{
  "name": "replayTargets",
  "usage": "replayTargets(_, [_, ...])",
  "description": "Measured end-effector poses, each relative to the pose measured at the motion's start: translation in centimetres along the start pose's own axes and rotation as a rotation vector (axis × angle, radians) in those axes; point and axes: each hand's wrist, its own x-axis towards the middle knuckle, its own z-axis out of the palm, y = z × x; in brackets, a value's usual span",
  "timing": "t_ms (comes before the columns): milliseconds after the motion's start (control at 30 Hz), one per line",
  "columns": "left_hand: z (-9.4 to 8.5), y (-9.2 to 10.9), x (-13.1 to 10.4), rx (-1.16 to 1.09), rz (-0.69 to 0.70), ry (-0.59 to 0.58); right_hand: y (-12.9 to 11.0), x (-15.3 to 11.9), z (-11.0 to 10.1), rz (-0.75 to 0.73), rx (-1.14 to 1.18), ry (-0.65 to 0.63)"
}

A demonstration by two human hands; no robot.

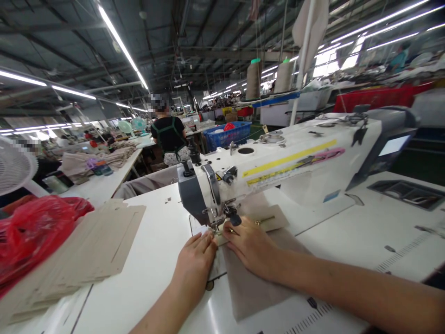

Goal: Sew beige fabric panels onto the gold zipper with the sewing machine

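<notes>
A white sewing machine (278,162) stands on a white table, its needle area just beyond my hands. Beige fabric (250,292) lies under the machine head and spreads toward me. On it is a pale strip (274,220) with a brass-coloured zipper. My left hand (198,257) lies palm down at the left of the presser foot, fingers stretched out and touching the edge of the work. My right hand (250,246) is bent over the strip just right of the foot, fingers closed on the fabric and strip.
A stack of beige panels (100,241) and a red plastic bag (45,232) lie on the left. A fan (15,162) is at the left edge. Thread cones (253,81) stand behind the machine. A person (169,132) is ahead, near a blue crate (227,135).
</notes>
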Motion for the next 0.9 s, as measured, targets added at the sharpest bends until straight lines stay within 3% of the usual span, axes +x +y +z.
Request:
replayTargets(233, [0.0,0.1,0.1,0.017,-0.003,-0.035,0.3,-0.3,1.5,-0.022,0.040,-0.027])
replayTargets(467, [0.1,0.0,0.3,0.055,0.063,0.051,-0.2,-0.5,0.9,-0.060,-0.056,0.118])
replayTargets(733, [-0.4,-0.1,0.7,-0.207,-0.246,0.085,-1.0,-1.2,0.4,-0.038,-0.095,-0.006])
replayTargets(900, [-1.1,0.0,1.5,-0.173,-0.333,-0.017,-0.9,-1.3,0.4,-0.008,-0.059,-0.049])
